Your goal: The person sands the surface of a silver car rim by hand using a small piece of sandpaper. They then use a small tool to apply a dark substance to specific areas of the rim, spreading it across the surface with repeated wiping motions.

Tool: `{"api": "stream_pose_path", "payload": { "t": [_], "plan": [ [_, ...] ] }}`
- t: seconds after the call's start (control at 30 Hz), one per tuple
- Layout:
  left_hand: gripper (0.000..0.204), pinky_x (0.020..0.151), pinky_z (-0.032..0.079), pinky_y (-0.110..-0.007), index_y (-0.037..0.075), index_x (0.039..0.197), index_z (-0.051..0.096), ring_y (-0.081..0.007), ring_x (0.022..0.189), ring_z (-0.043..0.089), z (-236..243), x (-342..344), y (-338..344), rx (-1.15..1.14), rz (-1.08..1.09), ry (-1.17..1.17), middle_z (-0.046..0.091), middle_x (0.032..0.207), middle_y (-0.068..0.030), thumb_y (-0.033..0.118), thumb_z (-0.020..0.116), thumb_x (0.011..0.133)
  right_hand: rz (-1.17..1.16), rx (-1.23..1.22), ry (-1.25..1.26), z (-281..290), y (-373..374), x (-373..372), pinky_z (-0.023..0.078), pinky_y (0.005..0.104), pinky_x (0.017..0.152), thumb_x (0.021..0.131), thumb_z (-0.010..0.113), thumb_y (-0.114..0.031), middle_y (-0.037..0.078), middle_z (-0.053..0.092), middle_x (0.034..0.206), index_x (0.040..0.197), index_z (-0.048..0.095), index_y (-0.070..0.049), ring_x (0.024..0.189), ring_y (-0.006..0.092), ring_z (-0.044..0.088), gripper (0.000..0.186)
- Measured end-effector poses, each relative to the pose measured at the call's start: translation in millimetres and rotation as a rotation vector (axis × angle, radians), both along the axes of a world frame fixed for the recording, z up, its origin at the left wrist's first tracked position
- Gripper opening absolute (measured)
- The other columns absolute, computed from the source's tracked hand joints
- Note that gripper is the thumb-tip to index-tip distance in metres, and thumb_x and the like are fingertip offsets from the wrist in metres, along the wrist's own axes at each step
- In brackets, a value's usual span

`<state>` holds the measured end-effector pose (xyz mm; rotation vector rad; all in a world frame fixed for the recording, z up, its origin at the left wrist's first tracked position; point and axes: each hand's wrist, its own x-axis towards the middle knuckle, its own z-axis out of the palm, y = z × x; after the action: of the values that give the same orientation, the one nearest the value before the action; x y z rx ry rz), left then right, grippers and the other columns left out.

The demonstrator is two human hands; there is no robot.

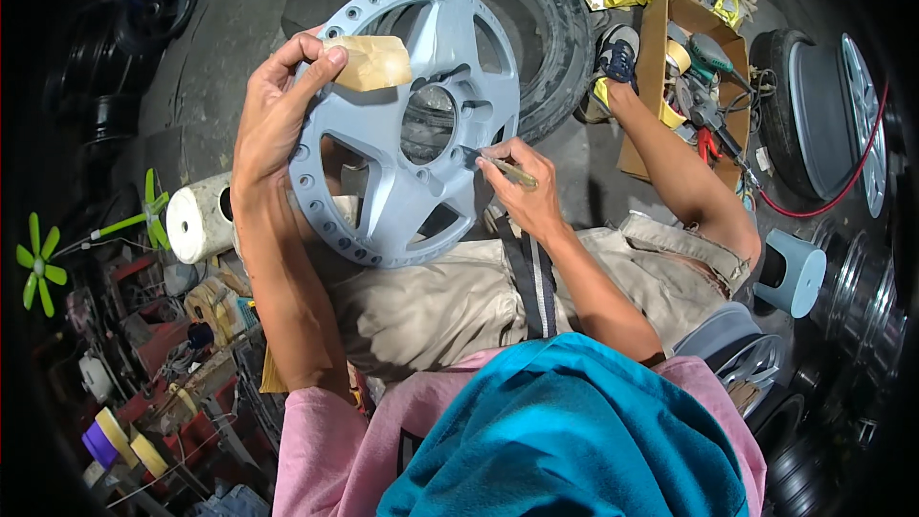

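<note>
Biggest thing in front of me is the grey primed alloy wheel rim (397, 134), propped on edge against my lap so its spoked face tilts up toward my eyes and the light. Behind it a black tyre (536, 29) lies flat on the concrete floor (220, 57), a backstop of sorts. To my right sits the open cardboard box (689, 86) of tools, near enough to reach without shifting the rim. My left hand (273, 124) curls over the rim's upper edge, steadying it, thumb and fingers pinching a folded tan piece of sandpaper (373, 62) flat against the face. My right hand (522, 187) is closed narrow, pen-style, around a slim pointed tool (503, 168), its tip resting just beside the hub hole where a spoke meets the centre; that grip suits fine work.
</note>
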<state>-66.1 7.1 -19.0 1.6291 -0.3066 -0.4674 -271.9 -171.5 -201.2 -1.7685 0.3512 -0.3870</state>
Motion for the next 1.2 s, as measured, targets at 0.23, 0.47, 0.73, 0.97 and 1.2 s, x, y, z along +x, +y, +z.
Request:
{"api": "stream_pose_path", "payload": {
  "t": [0.23, 0.47, 0.73, 0.97, 1.2],
  "plan": [
    [0.023, 0.101, 0.047, -0.033, 0.006, 0.085, 0.065, -0.0181, 0.116, 0.060, -0.5, 0.3, 1.7, 0.013, 0.001, -0.001, 0.063, 0.139, -0.0100, 0.016, 0.083, 0.093, -0.027, -0.031, -0.092, -2.0, 4.1, 0.3, 0.056, 0.0326, 0.077, 0.092, 0.079, -0.004, 0.013, 0.077, 0.094, 0.097, 0.071, 0.001, 0.084, 0.0219, 0.074, 0.011],
    [0.022, 0.100, 0.047, -0.033, 0.006, 0.085, 0.065, -0.0182, 0.114, 0.061, -0.3, 0.2, 2.1, 0.013, -0.005, 0.006, 0.063, 0.139, -0.0105, 0.016, 0.084, 0.093, -0.014, -0.036, -0.129, -3.0, 7.2, 0.7, 0.057, 0.0330, 0.078, 0.091, 0.079, -0.003, 0.014, 0.077, 0.095, 0.098, 0.071, 0.002, 0.085, 0.0224, 0.074, 0.012],
    [0.022, 0.097, 0.049, -0.032, 0.006, 0.085, 0.065, -0.0167, 0.111, 0.062, 0.4, -0.5, -0.3, 0.026, -0.011, -0.027, 0.064, 0.137, -0.0095, 0.016, 0.083, 0.093, 0.041, -0.175, -0.202, -14.1, 8.6, -2.1, 0.057, 0.0377, 0.077, 0.090, 0.076, 0.002, 0.017, 0.072, 0.096, 0.095, 0.066, 0.003, 0.086, 0.0330, 0.074, 0.011],
    [0.021, 0.095, 0.050, -0.032, 0.005, 0.086, 0.066, -0.0167, 0.110, 0.063, -1.7, -0.8, 2.1, -0.024, -0.009, 0.002, 0.064, 0.137, -0.0091, 0.016, 0.082, 0.093, 0.009, -0.097, -0.032, 9.3, 24.9, -0.8, 0.053, 0.0420, 0.069, 0.090, 0.072, -0.001, 0.019, 0.066, 0.086, 0.095, 0.062, 0.003, 0.076, 0.0387, 0.066, 0.012],
    [0.021, 0.099, 0.048, -0.030, 0.006, 0.087, 0.067, -0.0169, 0.115, 0.061, 1.4, -3.1, -0.4, 0.004, -0.026, 0.002, 0.062, 0.139, -0.0089, 0.017, 0.083, 0.093, -0.072, 0.486, 0.222, -5.1, 19.1, 5.0, 0.053, 0.0313, 0.064, 0.093, 0.077, -0.009, 0.007, 0.072, 0.077, 0.093, 0.066, -0.001, 0.069, 0.0155, 0.068, 0.014]
  ]
}}
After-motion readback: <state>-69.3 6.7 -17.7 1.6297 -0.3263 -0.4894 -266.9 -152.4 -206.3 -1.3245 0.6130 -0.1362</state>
